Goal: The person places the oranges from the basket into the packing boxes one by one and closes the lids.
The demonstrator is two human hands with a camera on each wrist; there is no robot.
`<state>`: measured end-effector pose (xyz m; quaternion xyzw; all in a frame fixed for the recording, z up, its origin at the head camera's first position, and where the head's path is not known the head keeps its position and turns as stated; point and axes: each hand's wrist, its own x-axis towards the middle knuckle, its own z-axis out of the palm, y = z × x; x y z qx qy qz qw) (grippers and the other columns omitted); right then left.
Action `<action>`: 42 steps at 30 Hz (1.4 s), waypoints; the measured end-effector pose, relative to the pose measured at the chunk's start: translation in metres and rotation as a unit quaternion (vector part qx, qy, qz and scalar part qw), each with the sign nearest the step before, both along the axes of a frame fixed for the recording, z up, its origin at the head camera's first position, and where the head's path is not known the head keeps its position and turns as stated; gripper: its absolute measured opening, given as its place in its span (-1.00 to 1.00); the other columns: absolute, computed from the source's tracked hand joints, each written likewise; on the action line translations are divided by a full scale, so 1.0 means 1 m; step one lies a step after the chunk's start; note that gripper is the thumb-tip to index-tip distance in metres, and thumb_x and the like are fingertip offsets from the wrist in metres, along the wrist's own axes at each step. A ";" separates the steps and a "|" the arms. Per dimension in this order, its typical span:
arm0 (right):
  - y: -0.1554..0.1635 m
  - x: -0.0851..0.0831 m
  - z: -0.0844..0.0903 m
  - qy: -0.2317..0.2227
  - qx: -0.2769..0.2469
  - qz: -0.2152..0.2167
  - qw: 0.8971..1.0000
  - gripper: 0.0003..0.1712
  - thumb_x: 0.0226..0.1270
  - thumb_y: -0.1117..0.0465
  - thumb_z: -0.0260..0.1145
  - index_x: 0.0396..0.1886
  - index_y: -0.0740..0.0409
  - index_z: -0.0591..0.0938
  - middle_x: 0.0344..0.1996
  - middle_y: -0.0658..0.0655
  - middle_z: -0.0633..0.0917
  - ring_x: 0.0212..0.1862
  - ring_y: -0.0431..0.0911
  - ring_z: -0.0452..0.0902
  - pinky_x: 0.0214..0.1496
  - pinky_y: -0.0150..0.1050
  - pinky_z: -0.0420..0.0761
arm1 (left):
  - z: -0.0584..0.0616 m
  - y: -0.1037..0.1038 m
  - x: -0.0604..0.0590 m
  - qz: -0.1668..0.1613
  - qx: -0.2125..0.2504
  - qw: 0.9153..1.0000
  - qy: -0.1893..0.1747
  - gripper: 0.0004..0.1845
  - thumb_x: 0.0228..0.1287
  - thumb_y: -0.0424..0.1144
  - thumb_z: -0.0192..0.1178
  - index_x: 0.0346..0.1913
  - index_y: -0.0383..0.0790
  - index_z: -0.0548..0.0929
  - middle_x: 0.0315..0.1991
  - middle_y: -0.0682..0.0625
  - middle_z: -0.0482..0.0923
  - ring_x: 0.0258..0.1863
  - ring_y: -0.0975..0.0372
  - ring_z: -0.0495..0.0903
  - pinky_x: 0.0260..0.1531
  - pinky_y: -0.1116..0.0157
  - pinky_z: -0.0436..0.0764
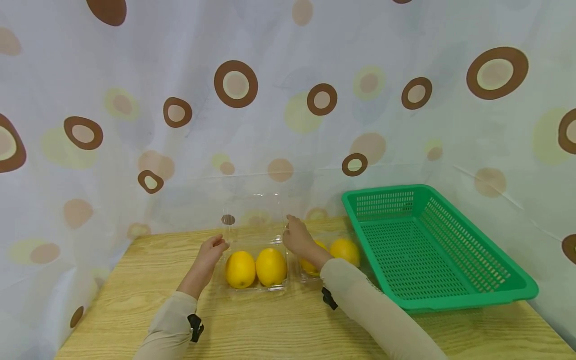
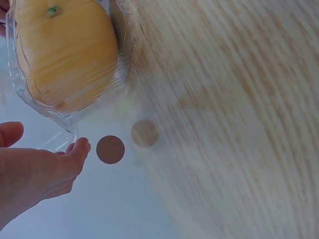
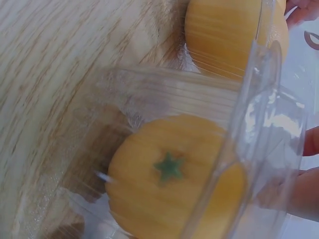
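Observation:
A clear plastic box (image 1: 256,287) on the wooden table (image 1: 279,325) holds two yellow citrus fruits (image 1: 255,268), and its clear lid (image 1: 254,217) stands raised. My left hand (image 1: 220,244) pinches the lid's left edge. The left wrist view shows the left hand (image 2: 47,140) with thumb and finger on either side of the lid's corner, beside one fruit (image 2: 65,55). My right hand (image 1: 290,226) grips the lid's right edge. In the right wrist view its fingers (image 3: 299,191) show behind the clear plastic, with a fruit (image 3: 169,174) close by.
A second clear box with two yellow fruits (image 1: 344,250) sits just right of the first, partly hidden by my right wrist. A green mesh basket (image 1: 486,295) with nothing in it fills the table's right side. A spotted curtain (image 1: 288,100) hangs behind.

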<state>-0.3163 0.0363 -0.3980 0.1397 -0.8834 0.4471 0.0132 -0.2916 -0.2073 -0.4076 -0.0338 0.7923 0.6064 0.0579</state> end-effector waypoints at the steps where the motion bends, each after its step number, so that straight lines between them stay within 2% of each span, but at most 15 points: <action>1: 0.000 0.000 0.000 0.001 -0.007 -0.001 1.000 -0.39 0.30 0.45 -0.09 0.35 0.59 0.17 0.15 0.50 0.43 0.26 0.29 0.32 0.33 0.10 0.31 | 0.000 0.000 0.000 0.001 0.001 1.000 0.000 -0.39 0.47 -0.36 -0.13 0.45 -0.53 -0.05 0.41 -0.44 -0.02 0.41 -0.21 0.00 0.39 -0.11 -0.01; 7: -0.001 0.001 -0.001 0.033 -0.042 -0.018 0.998 -0.47 0.37 0.44 -0.10 0.32 0.55 0.25 0.04 0.46 0.47 0.10 0.24 0.42 0.19 0.10 0.44 | 0.002 0.000 -0.001 0.012 0.008 1.000 0.007 -0.39 0.47 -0.35 -0.12 0.47 -0.46 -0.02 0.41 -0.41 -0.01 0.43 -0.19 -0.02 0.39 -0.14 -0.05; 13: -0.004 0.003 -0.001 0.103 -0.065 -0.041 0.992 -0.61 0.51 0.35 -0.10 0.15 0.57 0.41 -0.05 0.45 0.50 0.00 0.23 0.44 0.15 0.09 0.46 | 0.006 0.000 -0.001 0.030 0.039 0.998 0.044 -0.43 0.53 -0.25 -0.17 0.46 -0.46 0.04 0.45 -0.35 -0.01 0.44 -0.14 -0.02 0.41 -0.05 0.00; 16: -0.005 0.007 0.002 0.123 -0.088 -0.051 0.987 -0.65 0.53 0.32 -0.08 0.05 0.54 0.46 -0.14 0.38 0.52 -0.07 0.18 0.45 0.10 0.07 0.48 | 0.008 0.001 0.001 0.042 0.067 0.994 0.073 -0.47 0.56 -0.23 -0.20 0.42 -0.48 0.11 0.45 -0.32 0.03 0.43 -0.11 0.04 0.41 0.01 0.05; 21: -0.007 0.018 0.008 0.122 -0.130 -0.063 0.982 -0.71 0.55 0.27 -0.05 -0.02 0.43 0.46 -0.31 0.25 0.52 -0.25 0.06 0.42 -0.03 -0.01 0.52 | 0.012 0.002 0.004 0.069 0.114 0.985 0.111 -0.52 0.59 -0.20 -0.26 0.32 -0.55 0.21 0.35 -0.36 0.19 0.37 -0.08 0.19 0.41 0.10 0.11; 24: -0.008 0.023 0.011 0.125 -0.140 -0.062 0.980 -0.72 0.56 0.24 -0.06 0.00 0.39 0.44 -0.25 0.27 0.57 -0.24 0.07 0.47 -0.03 -0.01 0.55 | 0.013 0.001 0.005 0.092 0.129 0.980 0.120 -0.53 0.59 -0.19 -0.27 0.26 -0.55 0.29 0.28 -0.36 0.28 0.29 -0.04 0.31 0.38 0.14 0.19; 29: -0.007 0.032 0.013 0.120 -0.143 -0.040 0.982 -0.70 0.58 0.22 -0.08 0.07 0.37 0.42 -0.01 0.32 0.58 0.02 0.15 0.52 0.10 0.05 0.54 | 0.016 0.000 0.007 0.112 0.129 0.979 0.107 -0.57 0.57 -0.16 -0.24 0.20 -0.47 0.36 0.08 -0.14 0.44 0.09 0.16 0.48 0.27 0.23 0.35; 32: -0.006 0.037 0.013 0.128 -0.131 -0.024 0.983 -0.65 0.58 0.21 -0.09 0.10 0.41 0.43 0.00 0.34 0.56 0.02 0.17 0.50 0.10 0.06 0.53 | 0.019 -0.001 0.008 0.107 0.125 0.982 0.090 -0.54 0.57 -0.12 -0.24 0.24 -0.45 0.35 -0.02 0.00 0.45 0.00 0.25 0.50 0.20 0.28 0.37; 35: -0.006 0.041 0.010 0.143 -0.110 -0.012 0.984 -0.59 0.59 0.16 -0.10 0.10 0.44 0.45 0.01 0.34 0.54 0.00 0.15 0.49 0.09 0.05 0.52 | 0.020 -0.003 0.009 0.096 0.117 0.986 0.076 -0.50 0.58 -0.10 -0.26 0.28 -0.44 0.34 -0.07 0.09 0.47 -0.02 0.28 0.49 0.22 0.26 0.34; 39: -0.006 0.045 0.007 0.168 -0.090 0.003 0.982 -0.51 0.60 0.09 -0.14 0.08 0.46 0.45 0.00 0.36 0.53 0.02 0.18 0.48 0.10 0.07 0.51 | 0.020 -0.006 0.010 0.082 0.122 0.987 0.064 -0.49 0.58 -0.11 -0.28 0.27 -0.48 0.35 -0.16 0.13 0.48 -0.08 0.31 0.49 0.30 0.15 0.28; 42: -0.006 0.049 0.008 0.165 -0.087 0.011 0.982 -0.43 0.60 0.02 -0.17 0.09 0.48 0.45 0.03 0.37 0.51 0.09 0.22 0.46 0.16 0.10 0.47 | 0.020 -0.009 0.012 0.073 0.133 0.987 0.053 -0.55 0.58 -0.12 -0.27 0.13 -0.47 0.39 -0.19 0.09 0.42 -0.14 0.35 0.46 0.34 0.12 0.24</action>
